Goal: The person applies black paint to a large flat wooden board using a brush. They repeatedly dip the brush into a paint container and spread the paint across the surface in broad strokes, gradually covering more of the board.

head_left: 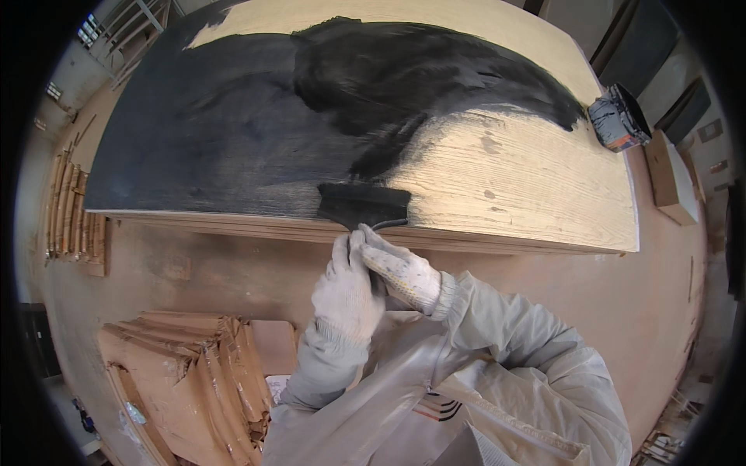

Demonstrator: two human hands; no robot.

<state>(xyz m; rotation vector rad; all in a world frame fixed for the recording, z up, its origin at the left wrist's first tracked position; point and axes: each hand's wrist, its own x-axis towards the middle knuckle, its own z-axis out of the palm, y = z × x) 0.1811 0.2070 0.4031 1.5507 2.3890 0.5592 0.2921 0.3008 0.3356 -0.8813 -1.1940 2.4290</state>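
Note:
Both my hands, in white knit gloves, are closed round the handle of a wide black paintbrush (364, 203). My left hand (344, 293) wraps the handle from the left and below. My right hand (400, 272), its glove spotted with dark paint, grips it from the right, close to the brush head. The brush head lies at the near edge of a large board (528, 179) with a pale wood-grain surface. Black paint (225, 124) covers the board's left part and sweeps in a thick arc across its far middle. Bare grain shows at the near right and along the far edge.
A paint-smeared bucket (618, 120) stands at the board's right end. More boards are stacked beneath the top one. Folded cardboard (183, 373) lies at the lower left, wrapped strips (68, 206) lean at the left, and a cardboard box (670, 179) is at the right.

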